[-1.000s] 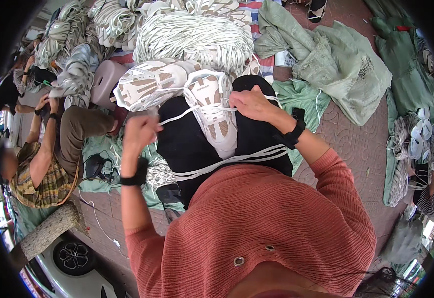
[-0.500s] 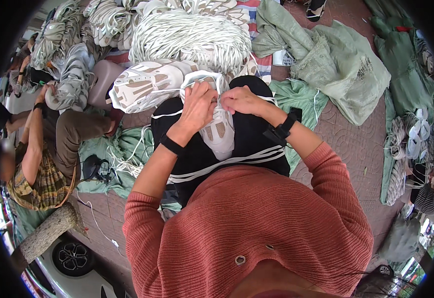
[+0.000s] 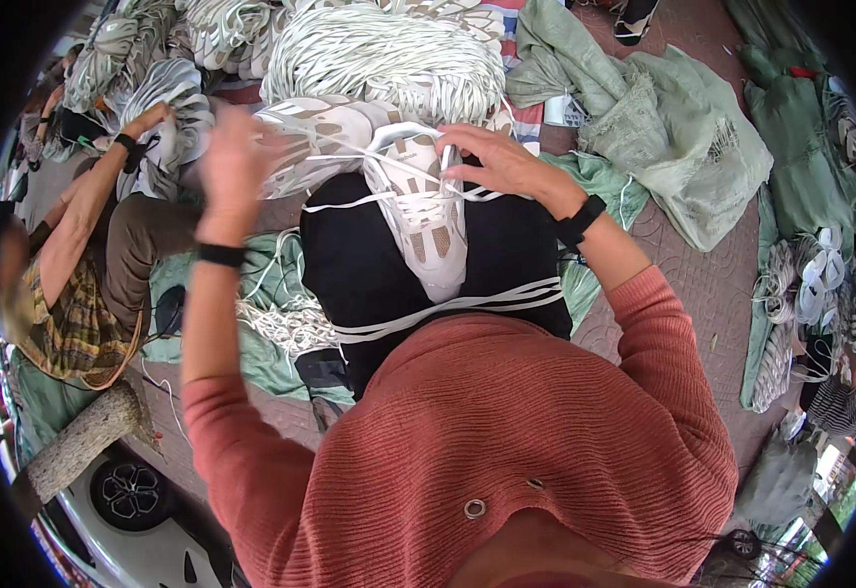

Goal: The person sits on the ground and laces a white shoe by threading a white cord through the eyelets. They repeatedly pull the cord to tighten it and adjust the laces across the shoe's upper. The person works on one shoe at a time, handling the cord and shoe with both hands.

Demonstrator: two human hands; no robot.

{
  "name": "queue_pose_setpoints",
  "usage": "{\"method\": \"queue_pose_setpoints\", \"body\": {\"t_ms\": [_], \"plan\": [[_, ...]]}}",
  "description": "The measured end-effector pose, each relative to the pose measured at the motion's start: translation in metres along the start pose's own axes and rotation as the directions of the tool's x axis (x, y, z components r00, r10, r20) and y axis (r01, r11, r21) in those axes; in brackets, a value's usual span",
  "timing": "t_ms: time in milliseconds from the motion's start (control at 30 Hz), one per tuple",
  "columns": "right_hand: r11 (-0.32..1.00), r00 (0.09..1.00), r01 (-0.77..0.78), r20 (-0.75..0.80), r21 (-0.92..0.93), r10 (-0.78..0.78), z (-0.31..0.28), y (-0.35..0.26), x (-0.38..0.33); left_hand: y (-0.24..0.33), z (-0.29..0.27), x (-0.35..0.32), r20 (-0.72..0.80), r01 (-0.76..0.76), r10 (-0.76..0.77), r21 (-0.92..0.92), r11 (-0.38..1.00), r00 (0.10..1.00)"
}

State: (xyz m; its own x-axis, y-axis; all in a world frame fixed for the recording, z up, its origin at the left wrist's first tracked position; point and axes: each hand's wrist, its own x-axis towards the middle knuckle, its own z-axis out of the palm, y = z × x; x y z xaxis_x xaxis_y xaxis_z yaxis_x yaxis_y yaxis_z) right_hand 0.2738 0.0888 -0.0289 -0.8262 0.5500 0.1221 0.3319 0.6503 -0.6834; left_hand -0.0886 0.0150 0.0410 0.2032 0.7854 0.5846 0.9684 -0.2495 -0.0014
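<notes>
A white and beige sneaker rests toe toward me on my lap, over black cloth, with white laces threaded across its front. My right hand grips the right edge of its opening with thumb and fingers. Up and to the left, my left hand is smeared by motion. A taut white shoelace runs from the sneaker toward it, and the hand appears closed on the end. Another lace lies loose to the left over the black cloth.
More beige sneakers lie just beyond, before a big bundle of white laces. A pale green woven sack spreads at the right. On the left sits another person handling sneakers. A stone post and a car wheel are lower left.
My left hand has swung up and left from the sneaker, drawing a lace out with it. My right hand has shifted slightly and stays at the opening's edge.
</notes>
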Motion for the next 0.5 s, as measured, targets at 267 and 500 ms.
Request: {"method": "queue_pose_setpoints", "body": {"t_ms": [267,500], "plan": [[0.967,0.996,0.075,-0.021,-0.242,-0.082,0.007,0.002,0.008,-0.293,-0.267,-0.045,-0.403,0.564,-0.396,0.539,0.626,0.825],[0.832,0.928,0.371,0.144,-0.413,-0.343,-0.004,-0.039,0.020,-0.256,-0.222,-0.057,-0.615,0.581,-0.468,-0.019,0.814,0.635]]}}
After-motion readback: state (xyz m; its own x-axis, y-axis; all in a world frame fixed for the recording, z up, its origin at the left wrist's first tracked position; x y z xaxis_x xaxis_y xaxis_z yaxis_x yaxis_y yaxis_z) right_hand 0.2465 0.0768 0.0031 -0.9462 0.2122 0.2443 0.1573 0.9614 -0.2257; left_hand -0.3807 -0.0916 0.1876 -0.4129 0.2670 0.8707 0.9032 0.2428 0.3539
